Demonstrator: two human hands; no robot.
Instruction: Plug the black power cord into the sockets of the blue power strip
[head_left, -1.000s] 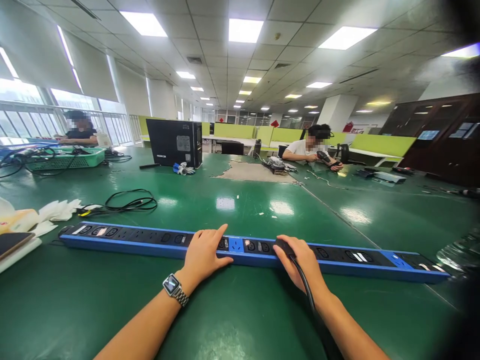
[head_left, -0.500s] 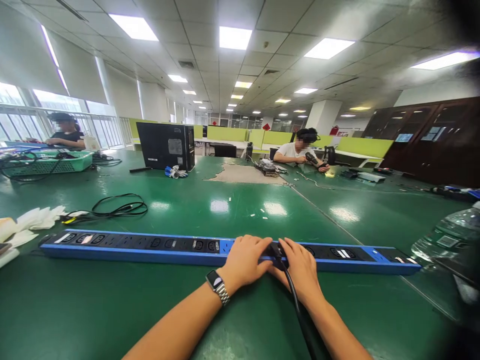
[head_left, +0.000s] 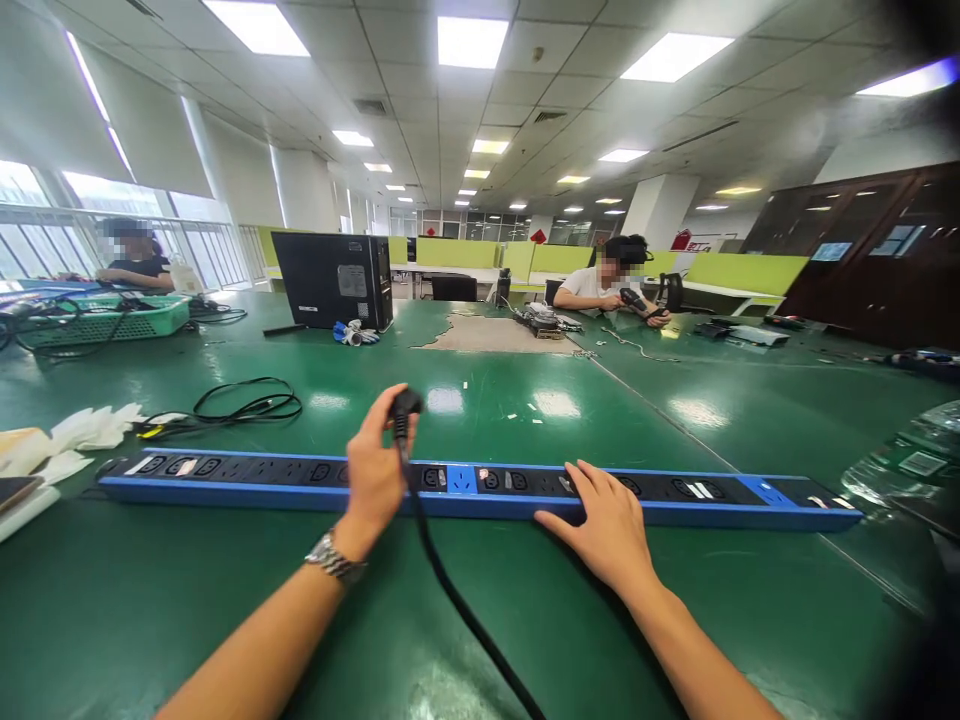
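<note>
A long blue and black power strip (head_left: 285, 490) with a row of sockets lies across the green table in front of me. My left hand (head_left: 377, 470) is raised over its middle, closed round a black plug (head_left: 407, 403) that is apart from the sockets. A thick black cable (head_left: 457, 600) runs from the plug down toward the lower edge of the view. Farther right, my right hand (head_left: 607, 520) holds the strip, with the thumb along its near side and the fingers reaching over the top to its far edge.
Behind the strip lie a coiled black cable (head_left: 251, 400) and a black computer case (head_left: 330, 280) with gloves (head_left: 355, 333) beside it. White tissues (head_left: 94, 430) are at left, a green basket (head_left: 142, 318) beyond. A plastic bottle (head_left: 919, 450) lies at right. Two people sit across the table.
My left hand has lifted the plug up and left, away from the strip. The right hand has stayed on the strip, and the two hands are now well apart.
</note>
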